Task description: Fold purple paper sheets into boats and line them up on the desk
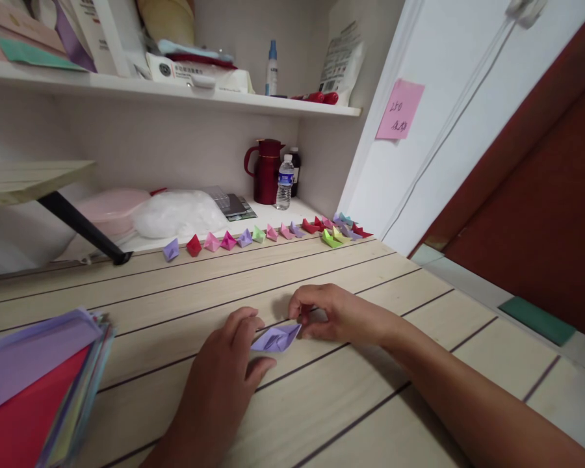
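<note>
A purple folded paper boat (277, 338) lies on the slatted wooden table between my hands. My left hand (231, 361) is at its left end, thumb and fingers spread apart around it with a gap. On the other side, my right hand (327, 313) has its fingers curved and apart close to the boat's right tip; whether a fingertip touches the paper I cannot make out. Along the table's back edge stands a row of small paper boats in several colours, among them a red boat (194, 246) and a green boat (259, 234).
A stack of coloured paper (39, 383) lies at the left. More boats cluster at the back right, including a lime boat (330, 239). Behind them are a dark red jug (267, 172), a water bottle (285, 183) and a black shelf leg (85, 227).
</note>
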A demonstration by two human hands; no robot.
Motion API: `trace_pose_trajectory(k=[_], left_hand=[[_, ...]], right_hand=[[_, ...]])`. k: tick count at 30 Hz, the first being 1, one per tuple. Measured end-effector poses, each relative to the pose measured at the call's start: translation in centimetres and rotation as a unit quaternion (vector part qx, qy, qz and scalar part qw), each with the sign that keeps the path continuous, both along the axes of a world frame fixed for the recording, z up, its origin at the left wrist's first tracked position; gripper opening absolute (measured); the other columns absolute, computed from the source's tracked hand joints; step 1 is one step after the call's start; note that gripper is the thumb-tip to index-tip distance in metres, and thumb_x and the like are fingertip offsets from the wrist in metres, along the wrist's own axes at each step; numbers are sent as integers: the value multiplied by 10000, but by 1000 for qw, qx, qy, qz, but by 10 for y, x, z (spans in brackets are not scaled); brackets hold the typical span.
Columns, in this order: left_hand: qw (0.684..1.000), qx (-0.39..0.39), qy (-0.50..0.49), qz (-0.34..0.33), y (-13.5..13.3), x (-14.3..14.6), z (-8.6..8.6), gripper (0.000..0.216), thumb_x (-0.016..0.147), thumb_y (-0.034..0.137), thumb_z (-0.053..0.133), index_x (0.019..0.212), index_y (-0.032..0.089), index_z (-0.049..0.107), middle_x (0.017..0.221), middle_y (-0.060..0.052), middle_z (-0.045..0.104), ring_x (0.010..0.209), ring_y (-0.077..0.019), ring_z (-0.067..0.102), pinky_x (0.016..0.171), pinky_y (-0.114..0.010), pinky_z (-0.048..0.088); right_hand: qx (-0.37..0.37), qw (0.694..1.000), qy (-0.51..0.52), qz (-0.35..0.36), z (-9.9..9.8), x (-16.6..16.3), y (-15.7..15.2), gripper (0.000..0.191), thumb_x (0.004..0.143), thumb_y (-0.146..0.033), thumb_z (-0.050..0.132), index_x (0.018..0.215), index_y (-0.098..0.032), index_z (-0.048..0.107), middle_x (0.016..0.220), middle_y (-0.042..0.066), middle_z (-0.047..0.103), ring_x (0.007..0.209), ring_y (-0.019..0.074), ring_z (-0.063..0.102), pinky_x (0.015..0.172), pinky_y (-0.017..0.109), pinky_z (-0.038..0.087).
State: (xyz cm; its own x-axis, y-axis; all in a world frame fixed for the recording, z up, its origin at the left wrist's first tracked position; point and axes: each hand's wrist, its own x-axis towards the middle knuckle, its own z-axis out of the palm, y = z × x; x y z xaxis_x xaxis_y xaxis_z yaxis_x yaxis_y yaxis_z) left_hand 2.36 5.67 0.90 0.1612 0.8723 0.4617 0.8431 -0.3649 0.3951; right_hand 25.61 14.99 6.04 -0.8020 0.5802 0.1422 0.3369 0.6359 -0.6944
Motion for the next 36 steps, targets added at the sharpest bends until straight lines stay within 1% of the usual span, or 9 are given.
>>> trace_pose_trajectory(k=[5, 8, 15, 20, 23, 28, 31, 34, 36], left_hand=[[999, -37, -12, 31, 1, -3, 7, 310, 743, 162, 753, 985, 228, 571, 1060, -43, 654, 939, -267, 667, 786, -461, 552], [998, -57, -15, 23, 2, -3, 10, 252, 726, 165, 769, 898, 239, 600, 1006, -16, 637, 923, -259, 653, 794, -462, 535], [997, -73, -28, -21, -2, 0, 10, 422, 711, 105, 773, 1054, 287, 606, 1133, -5, 637, 1033, -233, 624, 895, -436, 513], [997, -67, -34, -29, -3, -1, 8, 461, 734, 85, 744, 1115, 289, 582, 1158, -16, 635, 1054, -230, 619, 913, -438, 512], [997, -64, -36, -28, -2, -1, 7, 477, 740, 83, 733, 1139, 294, 577, 1176, -19, 633, 1072, -234, 617, 931, -449, 510], [997, -55, -41, -21, -1, -1, 5, 468, 748, 86, 705, 1145, 300, 581, 1188, -18, 639, 1088, -233, 622, 948, -445, 515], [998, -38, -45, -1, 0, -2, 3, 514, 788, 103, 642, 1244, 311, 529, 1255, -38, 603, 1107, -233, 623, 944, -444, 525], [997, -12, -70, 33, 2, -5, -2, 522, 869, 174, 552, 1349, 337, 431, 1287, -46, 561, 998, -193, 656, 867, -410, 560], [992, -2, -108, 60, 5, -9, -6, 463, 905, 243, 515, 1348, 338, 423, 1249, -37, 561, 914, -166, 664, 816, -384, 577]], right_hand=[[4, 1000, -21, -21, -2, 2, 2, 224, 773, -123, 734, 956, -210, 638, 896, -8, 650, 749, 128, 616, 694, 227, 483], [-4, 999, -25, -21, -2, 2, 2, 231, 771, -131, 740, 965, -212, 645, 897, -5, 660, 761, 135, 627, 704, 233, 490], [-21, 1000, 3, -3, 1, 1, 0, 232, 786, -121, 740, 985, -206, 656, 911, -3, 649, 762, 127, 605, 694, 224, 487], [-2, 999, 12, 50, 2, 3, 0, 207, 841, -119, 705, 1026, -211, 711, 936, 17, 620, 784, 123, 600, 690, 214, 482], [8, 998, 2, 61, 1, 3, 0, 199, 854, -112, 692, 1021, -213, 731, 943, 23, 618, 775, 120, 603, 696, 215, 480], [58, 997, -48, 24, -1, 1, 0, 174, 813, -100, 722, 945, -214, 716, 889, 3, 653, 747, 124, 607, 675, 218, 446], [69, 996, -58, -4, -3, -1, 3, 116, 800, -117, 738, 855, -215, 709, 847, -7, 685, 782, 137, 617, 698, 226, 428], [77, 992, -52, -81, -7, -1, 8, 67, 810, -152, 725, 832, -211, 700, 810, -8, 700, 731, 139, 609, 663, 235, 408], [80, 984, -46, -150, -10, 1, 15, 24, 833, -191, 700, 833, -212, 687, 780, -14, 701, 688, 136, 599, 633, 235, 391]])
